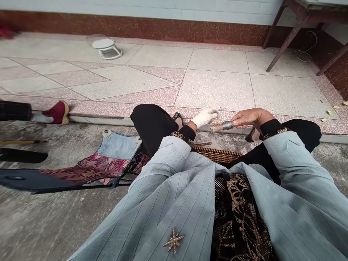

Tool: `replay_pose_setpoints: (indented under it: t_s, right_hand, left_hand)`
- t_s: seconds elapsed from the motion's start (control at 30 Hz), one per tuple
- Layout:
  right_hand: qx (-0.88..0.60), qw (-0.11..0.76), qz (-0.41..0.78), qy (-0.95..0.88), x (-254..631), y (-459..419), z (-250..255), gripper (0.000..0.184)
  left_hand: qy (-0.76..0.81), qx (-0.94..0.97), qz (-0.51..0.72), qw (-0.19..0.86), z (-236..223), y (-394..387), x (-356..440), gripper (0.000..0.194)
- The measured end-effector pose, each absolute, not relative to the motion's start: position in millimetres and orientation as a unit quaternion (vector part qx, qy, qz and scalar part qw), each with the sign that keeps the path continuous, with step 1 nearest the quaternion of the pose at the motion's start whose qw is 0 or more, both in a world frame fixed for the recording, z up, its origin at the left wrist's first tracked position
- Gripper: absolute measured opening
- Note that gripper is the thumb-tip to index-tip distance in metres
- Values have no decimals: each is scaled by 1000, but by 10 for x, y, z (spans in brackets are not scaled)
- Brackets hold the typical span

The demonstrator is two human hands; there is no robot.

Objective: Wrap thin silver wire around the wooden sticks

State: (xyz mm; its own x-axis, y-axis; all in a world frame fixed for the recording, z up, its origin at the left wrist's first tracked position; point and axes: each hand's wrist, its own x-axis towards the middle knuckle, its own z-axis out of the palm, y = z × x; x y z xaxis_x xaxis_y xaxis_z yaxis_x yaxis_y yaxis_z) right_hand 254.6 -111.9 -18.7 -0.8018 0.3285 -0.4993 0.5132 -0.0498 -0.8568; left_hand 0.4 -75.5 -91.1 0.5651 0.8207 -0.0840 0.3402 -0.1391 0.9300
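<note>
My right grip (251, 116) pinches the wire-wound stick (216, 127) between my knees (150, 123), seemingly to steady its bare end just beside my gloved left grip (206, 117), curled around what, I cannot tell.

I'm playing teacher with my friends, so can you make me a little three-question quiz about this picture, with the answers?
1. What covers the left hand?
2. True or false: the right hand wears one too.
3. Fill in the gap: the star brooch is on the ____.

Key:
1. A white glove.
2. False: it is bare and holds a stick.
3. Jacket.
</note>
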Motion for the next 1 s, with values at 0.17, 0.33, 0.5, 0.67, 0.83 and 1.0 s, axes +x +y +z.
replay_pose_setpoints:
  t_s: [0.17, 0.33, 0.5, 0.67, 0.83, 1.0]
  right_hand:
    - [429, 169, -513, 724, 2523, -1040, -315, 44]
    - [608, 143, -230, 746, 2368, -979, -399, 34]
    - [661, -165, -334, 651, 2335, -986, -294, 32]
    - [497, -363, -573, 541, 2342, -1089, -150, 34]
    - [404, -373, -624, 555, 2368, -1149, -88, 46]
    - [381, -312, -647, 582, 2386, -1157, -96, 40]
  left_hand:
    - [413, 747, 221, 472, -763, -848, 17, 11]
    - [384, 743, 212, 506, -757, -926, 83, 13]
    - [339, 660, 235, 628, -774, -920, 77, 12]
    - [338, 647, 229, 644, -763, -907, 77, 12]
    - [369, 634, 228, 641, -762, -922, 101, 8]
    - [403, 653, 224, 601, -713, -947, 70, 7]
